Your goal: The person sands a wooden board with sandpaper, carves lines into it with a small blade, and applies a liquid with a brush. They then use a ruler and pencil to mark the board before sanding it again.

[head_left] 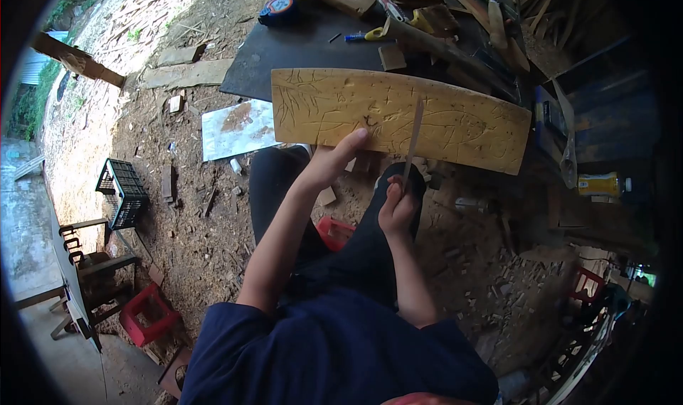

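Note:
A long, slightly curved wooden board (313, 124) with carved or drawn lines is held up over the near edge of a dark table (249, 56). My left hand (340, 155) grips its lower edge, thumb on the front face and the other fingers hidden behind. My right hand (398, 206) is closed around the lower end of a thin, flat strip (415, 136). The strip stands nearly upright and its upper part overlaps the board's face, right of the middle.
A blue tape measure (278, 8), a screwdriver (388, 5) and wood pieces lie on the table. A yellow bottle (601, 184) is at the right. Black (122, 193) and red (148, 315) crates stand at the left on ground strewn with chips.

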Demonstrator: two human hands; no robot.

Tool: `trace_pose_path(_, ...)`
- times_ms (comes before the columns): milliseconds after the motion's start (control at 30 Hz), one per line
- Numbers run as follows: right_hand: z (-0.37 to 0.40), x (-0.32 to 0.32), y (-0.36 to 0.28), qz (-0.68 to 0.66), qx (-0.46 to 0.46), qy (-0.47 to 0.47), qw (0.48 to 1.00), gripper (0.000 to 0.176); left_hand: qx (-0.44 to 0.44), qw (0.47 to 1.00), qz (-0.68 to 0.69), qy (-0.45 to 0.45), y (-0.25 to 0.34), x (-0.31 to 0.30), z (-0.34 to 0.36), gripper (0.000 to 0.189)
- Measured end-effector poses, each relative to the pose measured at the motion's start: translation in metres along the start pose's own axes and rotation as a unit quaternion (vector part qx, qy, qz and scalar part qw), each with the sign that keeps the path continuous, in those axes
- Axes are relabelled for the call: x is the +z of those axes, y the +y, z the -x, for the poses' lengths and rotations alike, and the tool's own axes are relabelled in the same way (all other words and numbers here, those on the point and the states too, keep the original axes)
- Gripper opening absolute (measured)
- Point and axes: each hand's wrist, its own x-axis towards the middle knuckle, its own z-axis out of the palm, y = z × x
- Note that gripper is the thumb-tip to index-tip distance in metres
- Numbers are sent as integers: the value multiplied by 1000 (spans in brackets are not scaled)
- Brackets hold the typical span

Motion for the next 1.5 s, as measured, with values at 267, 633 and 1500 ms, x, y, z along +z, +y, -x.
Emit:
trace_pose_path(267,8,11,36,-10,-23,14,1000,24,83,995,49,8,-4,9,-2,53)
trace_pose_path(633,4,8,-4,-24,-23,34,999,30,-20,997,64,-47,0,3,4,66)
trace_pose_path(1500,46,-6,3,-19,72,-15,997,24,-58,997,43,-39,18,23,15,57)
